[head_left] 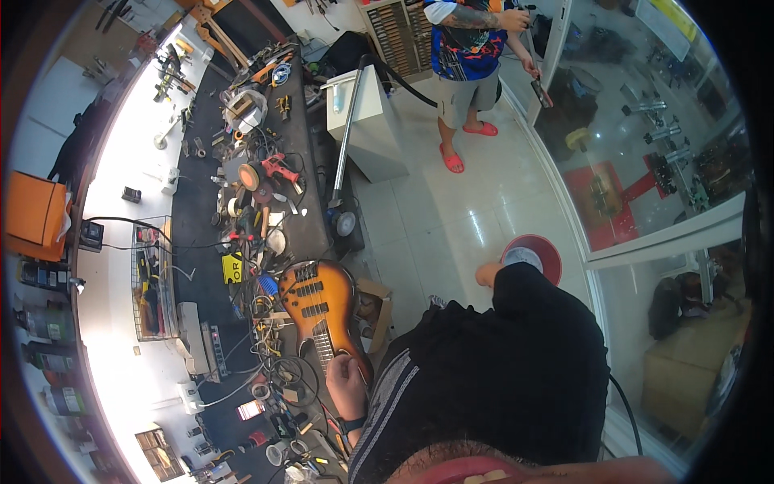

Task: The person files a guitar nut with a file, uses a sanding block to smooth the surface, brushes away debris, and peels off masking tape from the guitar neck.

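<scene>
A sunburst electric bass guitar point(340, 294) with dark pickups lies face up along the edge of the cluttered workbench. Its body points away from me and its neck runs back toward my left side. My left hand point(345, 379) is closed over the neck near the body, with the fingers bent; the rest of the neck is hidden by the hand and arm. Beyond my black sleeve, a bit of my right hand point(487, 274) shows, held away from the bass guitar near a red bucket point(548, 254). Its fingers are hidden, so what it holds cannot be seen.
Tools, cables and a red heat gun-like tool point(280, 171) crowd the dark workbench point(305, 89). An open cardboard box point(375, 302) sits beside the bass guitar. Past a white cabinet point(367, 121), another person point(468, 48) in red sandals stands by the glass door point(629, 129).
</scene>
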A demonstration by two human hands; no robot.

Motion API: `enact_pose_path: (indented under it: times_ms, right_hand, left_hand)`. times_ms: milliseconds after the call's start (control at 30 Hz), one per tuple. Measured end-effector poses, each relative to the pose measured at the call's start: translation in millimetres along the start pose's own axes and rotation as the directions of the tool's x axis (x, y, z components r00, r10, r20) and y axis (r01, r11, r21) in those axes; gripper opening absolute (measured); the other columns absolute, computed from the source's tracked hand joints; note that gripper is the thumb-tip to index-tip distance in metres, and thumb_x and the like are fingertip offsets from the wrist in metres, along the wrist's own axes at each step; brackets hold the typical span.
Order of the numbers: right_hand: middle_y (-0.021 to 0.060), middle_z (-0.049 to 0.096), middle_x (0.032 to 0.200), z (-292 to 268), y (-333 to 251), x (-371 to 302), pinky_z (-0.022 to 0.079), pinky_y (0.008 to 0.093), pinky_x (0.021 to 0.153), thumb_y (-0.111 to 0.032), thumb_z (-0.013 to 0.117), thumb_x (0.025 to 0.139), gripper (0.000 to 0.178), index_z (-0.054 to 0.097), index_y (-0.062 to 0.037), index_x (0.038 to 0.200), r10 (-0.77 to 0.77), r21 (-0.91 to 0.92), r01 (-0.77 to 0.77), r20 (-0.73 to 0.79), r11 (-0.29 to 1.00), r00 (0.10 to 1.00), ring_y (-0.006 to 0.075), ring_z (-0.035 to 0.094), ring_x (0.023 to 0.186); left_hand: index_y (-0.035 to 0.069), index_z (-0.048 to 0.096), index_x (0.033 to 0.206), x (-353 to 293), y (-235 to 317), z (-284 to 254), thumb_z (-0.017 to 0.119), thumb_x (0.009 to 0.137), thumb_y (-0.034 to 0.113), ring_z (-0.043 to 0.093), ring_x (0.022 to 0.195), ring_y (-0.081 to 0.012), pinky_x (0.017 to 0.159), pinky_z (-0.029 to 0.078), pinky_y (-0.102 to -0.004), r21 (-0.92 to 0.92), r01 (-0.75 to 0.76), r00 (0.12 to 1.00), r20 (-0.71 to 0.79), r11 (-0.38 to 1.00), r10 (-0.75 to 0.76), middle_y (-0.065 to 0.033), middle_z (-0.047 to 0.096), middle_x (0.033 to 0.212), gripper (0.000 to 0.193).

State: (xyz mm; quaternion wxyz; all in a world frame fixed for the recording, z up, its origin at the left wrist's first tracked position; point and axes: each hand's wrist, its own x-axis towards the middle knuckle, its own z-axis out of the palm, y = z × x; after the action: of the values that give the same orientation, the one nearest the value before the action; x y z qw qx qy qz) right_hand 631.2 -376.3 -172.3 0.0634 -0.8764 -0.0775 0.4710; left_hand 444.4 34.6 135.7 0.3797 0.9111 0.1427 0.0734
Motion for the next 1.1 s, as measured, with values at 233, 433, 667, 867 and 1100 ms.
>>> enact_pose_path:
  times_ms: [233,433,667,867,1100]
  right_hand:
    - [0.0221,0.079,0.113,-62.6,-133.5,69.5,0.059,0.0543,0.088,-0.004,0.07,0.086,0.024,0.082,-0.0003,0.107,-0.306,-0.129,0.307,0.026,0.943,0.952,0.0379,0.076,0.105]
    - [0.023,0.079,0.103,-63.9,-221.7,56.8,0.058,0.0548,0.078,0.001,0.07,0.081,0.017,0.078,0.0105,0.093,-0.622,0.039,0.636,-0.169,0.771,0.765,0.0384,0.077,0.094]
    - [0.0252,0.078,0.106,23.7,-126.6,115.3,0.057,0.0553,0.079,-0.005,0.07,0.082,0.022,0.077,0.0054,0.1,-0.444,0.041,0.442,0.108,0.896,0.89,0.043,0.071,0.086]
    - [0.0227,0.079,0.114,81.1,67.1,84.2,0.059,0.0528,0.092,-0.009,0.065,0.088,0.027,0.083,-0.0038,0.107,0.015,0.073,-0.008,-0.092,0.997,0.996,0.041,0.075,0.106]
    - [0.0223,0.079,0.107,46.9,81.5,6.8,0.059,0.0511,0.09,-0.014,0.065,0.092,0.025,0.082,-0.0039,0.108,0.169,0.061,-0.18,0.16,0.982,0.972,0.0386,0.077,0.104]
  left_hand:
    - [-0.002,0.069,0.101,-12.3,-6.4,-8.4,0.067,0.098,0.002,0.066,0.076,-0.0137,0.072,0.053,-0.0315,-0.168,0.137,0.991,0.018,0.976,-0.136,-0.0079,0.067,0.084,0.005]
    - [-0.003,0.07,0.105,-5.7,6.0,-1.9,0.07,0.097,0.003,0.069,0.081,-0.0177,0.077,0.055,-0.0329,-0.088,0.101,0.995,0.005,0.991,-0.1,-0.0109,0.07,0.09,0.009]
    - [-0.003,0.07,0.105,15.0,31.6,12.0,0.069,0.098,0.002,0.071,0.085,-0.0192,0.079,0.055,-0.0331,-0.051,0.017,0.995,0.095,0.999,-0.012,-0.0111,0.07,0.093,0.009]
    - [-0.003,0.069,0.103,28.9,47.4,20.6,0.071,0.097,0.004,0.064,0.076,-0.0162,0.072,0.052,-0.0314,-0.056,-0.061,0.99,0.123,0.997,0.067,-0.0091,0.068,0.088,0.009]
    - [-0.001,0.069,0.103,-17.4,36.0,6.1,0.071,0.098,0.002,0.065,0.076,-0.0162,0.071,0.053,-0.0333,-0.022,-0.009,1.0,-0.001,1.0,0.009,-0.0092,0.069,0.09,0.006]
